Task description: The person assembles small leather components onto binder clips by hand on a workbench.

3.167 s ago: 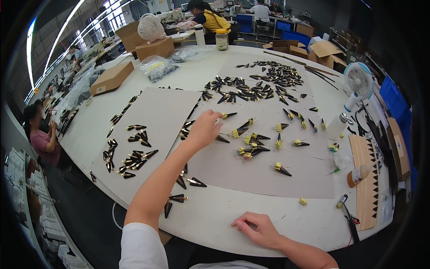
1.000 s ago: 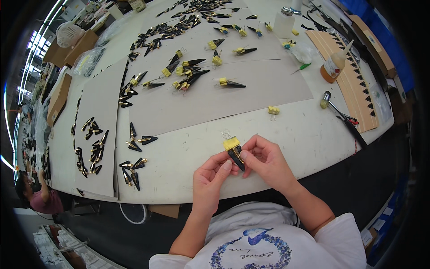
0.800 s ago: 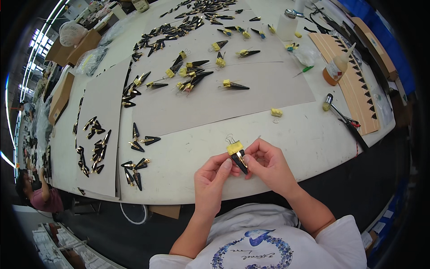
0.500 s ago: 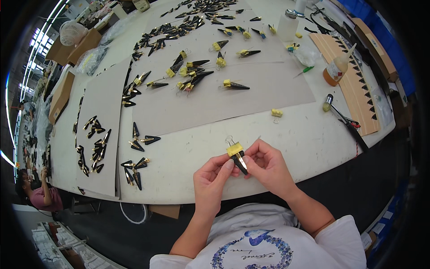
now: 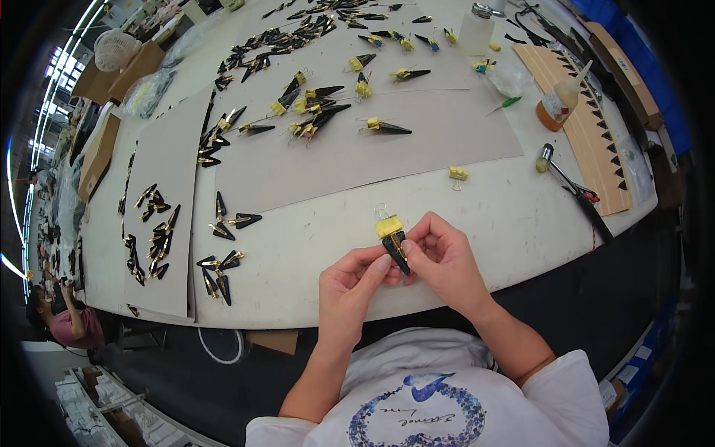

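Note:
Over the table's near edge I hold a black tapered hair clip (image 5: 395, 255) with a gold metal strip along it. A yellow binder clip (image 5: 388, 226) is clamped on its wide end, wire handles pointing away from me. My left hand (image 5: 353, 287) pinches the hair clip near its tip from the left. My right hand (image 5: 441, 261) grips it from the right, thumb on the gold strip. Past my right hand, a loose yellow binder clip (image 5: 457, 173) lies on the table. Several hair clips with yellow binder clips (image 5: 385, 127) lie on the grey board (image 5: 298, 182).
Small groups of black hair clips (image 5: 221, 276) lie at left, with a large pile (image 5: 298, 33) far back. On the right are a hammer (image 5: 570, 186), an amber glue bottle (image 5: 557, 104), a green-handled pick (image 5: 511, 101) and a cardboard strip (image 5: 588, 141). A person (image 5: 71, 320) sits at far left.
The whole view has shifted slightly. Both hands still hold the hair clip, which has tilted a little, so its gold strip shines less. The binder clip stays on it.

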### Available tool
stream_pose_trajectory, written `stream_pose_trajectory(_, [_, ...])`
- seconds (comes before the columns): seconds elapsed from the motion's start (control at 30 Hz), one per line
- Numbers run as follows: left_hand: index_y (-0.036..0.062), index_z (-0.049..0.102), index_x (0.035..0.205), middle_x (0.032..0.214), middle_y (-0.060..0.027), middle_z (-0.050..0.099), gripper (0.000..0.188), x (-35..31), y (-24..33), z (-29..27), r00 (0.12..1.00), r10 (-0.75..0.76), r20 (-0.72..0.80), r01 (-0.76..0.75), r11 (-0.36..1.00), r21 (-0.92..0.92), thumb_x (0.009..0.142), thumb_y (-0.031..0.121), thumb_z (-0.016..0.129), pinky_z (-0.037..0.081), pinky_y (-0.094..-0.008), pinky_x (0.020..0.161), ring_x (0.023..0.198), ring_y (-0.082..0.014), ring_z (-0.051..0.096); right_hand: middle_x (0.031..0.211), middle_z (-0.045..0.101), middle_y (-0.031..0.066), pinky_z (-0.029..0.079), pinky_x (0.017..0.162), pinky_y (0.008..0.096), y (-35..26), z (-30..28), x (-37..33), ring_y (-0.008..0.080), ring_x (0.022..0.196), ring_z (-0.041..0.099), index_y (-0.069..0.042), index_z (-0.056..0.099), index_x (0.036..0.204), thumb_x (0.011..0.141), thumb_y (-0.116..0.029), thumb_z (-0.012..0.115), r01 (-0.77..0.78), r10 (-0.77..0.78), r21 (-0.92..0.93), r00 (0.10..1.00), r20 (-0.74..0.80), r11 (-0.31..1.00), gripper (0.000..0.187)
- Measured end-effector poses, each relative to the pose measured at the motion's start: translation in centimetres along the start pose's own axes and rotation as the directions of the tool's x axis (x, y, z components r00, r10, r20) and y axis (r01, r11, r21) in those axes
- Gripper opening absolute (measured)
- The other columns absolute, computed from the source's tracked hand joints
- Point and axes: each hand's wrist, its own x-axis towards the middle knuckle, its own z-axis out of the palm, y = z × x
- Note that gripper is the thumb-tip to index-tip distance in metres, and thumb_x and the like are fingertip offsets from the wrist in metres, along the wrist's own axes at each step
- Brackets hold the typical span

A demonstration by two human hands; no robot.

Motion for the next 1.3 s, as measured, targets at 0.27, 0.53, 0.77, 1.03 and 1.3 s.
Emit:
stream_pose_trajectory(0.27, [-0.0061,0.063,0.1,0.085,-0.0113,0.067,0.015,0.38,0.44,-0.07,0.999,-0.034,-0.001,0.034,0.999,0.023,0.09,0.004,0.06,0.052,-0.0256,0.071,0.073,-0.0144,0.063,0.079,0.059,0.0018,0.048,0.058,0.0193,0.24,0.08,-0.11,0.002,0.067,0.054,-0.001,0.05,0.086,0.09,-0.006,0.058,0.036,-0.036,0.017,0.999,0.008,0.999,0.01])
stream_pose_trajectory(0.53, [-0.0062,0.063,0.1,0.086,-0.0119,0.068,0.015,0.33,0.38,-0.16,0.999,-0.04,0.015,0.04,0.999,0.023,0.091,0.005,0.059,0.053,-0.0249,0.072,0.075,-0.0145,0.065,0.079,0.059,0.0028,0.047,0.057,0.0187,0.57,-0.11,-0.26,0.0018,0.065,0.054,-0.001,0.05,0.086,0.09,-0.004,0.058,0.066,-0.066,-0.013,0.998,-0.004,0.998,0.01])
stream_pose_trajectory(0.77, [-0.0066,0.064,0.099,0.085,-0.0121,0.068,0.016,0.39,0.38,-0.06,1.0,-0.03,0.005,0.03,0.998,0.058,0.091,0.006,0.059,0.053,-0.0251,0.072,0.073,-0.0149,0.065,0.079,0.059,0.003,0.047,0.057,0.0187,0.65,-0.32,-0.34,0.0021,0.065,0.054,0.0,0.049,0.086,0.089,-0.004,0.058,0.073,-0.072,-0.07,0.997,0.012,0.995,0.01])
stream_pose_trajectory(1.03, [-0.0064,0.064,0.101,0.088,-0.0116,0.068,0.018,0.51,0.66,-0.28,0.995,-0.091,0.045,0.089,0.995,0.034,0.092,0.008,0.058,0.053,-0.0253,0.072,0.074,-0.0146,0.066,0.079,0.059,0.0036,0.049,0.059,0.0196,0.64,-0.26,-0.49,0.0031,0.067,0.056,0.0,0.049,0.087,0.089,-0.003,0.057,0.059,-0.06,-0.017,0.998,-0.007,0.998,0.01])
stream_pose_trajectory(1.3, [-0.0063,0.064,0.099,0.087,-0.0115,0.068,0.017,0.63,0.5,-0.07,0.997,-0.069,0.036,0.067,0.996,0.061,0.092,0.008,0.058,0.053,-0.0254,0.071,0.073,-0.0142,0.065,0.08,0.059,0.004,0.051,0.06,0.0207,0.68,-0.43,-0.43,0.0037,0.068,0.057,0.0,0.048,0.087,0.09,-0.002,0.057,0.062,-0.062,-0.019,0.998,0.012,0.998,0.009])
